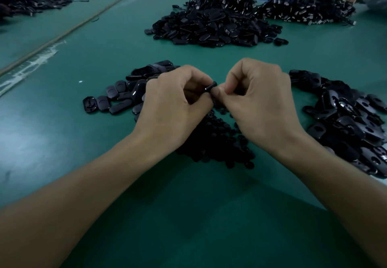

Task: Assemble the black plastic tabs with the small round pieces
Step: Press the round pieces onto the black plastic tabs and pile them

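A black plastic tab (211, 87) is being pinched edge-up between the curled fingers (200, 78) of the left hand (173, 104), and its other end is being nipped by the thumb and forefinger of the right hand (258, 104). Whether a small round piece is already being pressed in there cannot be told, as the spot is being hidden by the fingertips. The fitting step is judged to be in hand. A square line-up and a firm squeeze are being called for next, so that the piece is seated fully. Just below the hands, the heap of small round pieces (215, 142) is being kept within reach on the counter (83, 152). It is being flanked by the left pile of tabs (123, 94) and the right pile of tabs (345, 125), with the far heap (209, 29) being left well back.
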